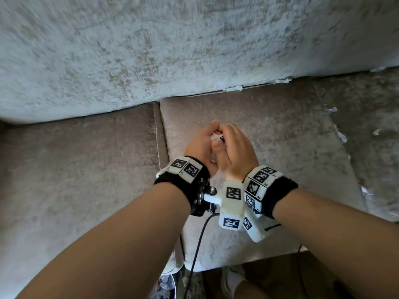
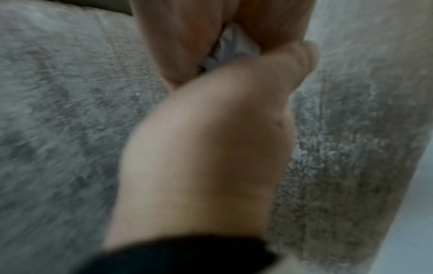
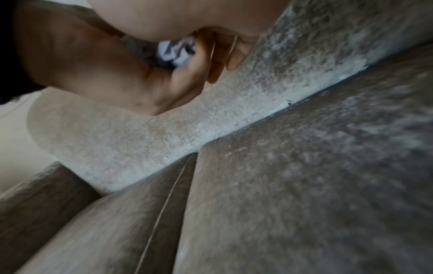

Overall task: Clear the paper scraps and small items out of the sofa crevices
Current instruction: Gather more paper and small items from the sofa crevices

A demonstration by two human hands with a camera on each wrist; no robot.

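Both hands meet above the middle seat cushion (image 1: 269, 130) of the sofa. My left hand (image 1: 201, 143) and right hand (image 1: 236, 145) curl together around a wad of white paper scraps (image 1: 216, 137). The wad shows between the fingers in the left wrist view as paper scraps (image 2: 232, 48), and as crumpled paper scraps (image 3: 175, 52) in the right wrist view. More scraps sit in the back crevice (image 1: 233, 88) and further right along it (image 1: 282, 80). Other scraps lie along the right side crevice (image 1: 341, 137).
The pale backrest (image 1: 172, 50) fills the top of the head view. A left seat cushion (image 1: 75, 169) adjoins the middle one at a seam (image 1: 158, 130). A darker cushion (image 1: 371, 160) lies right. Black cables (image 1: 198, 240) hang from the wrist cameras over the sofa's front edge.
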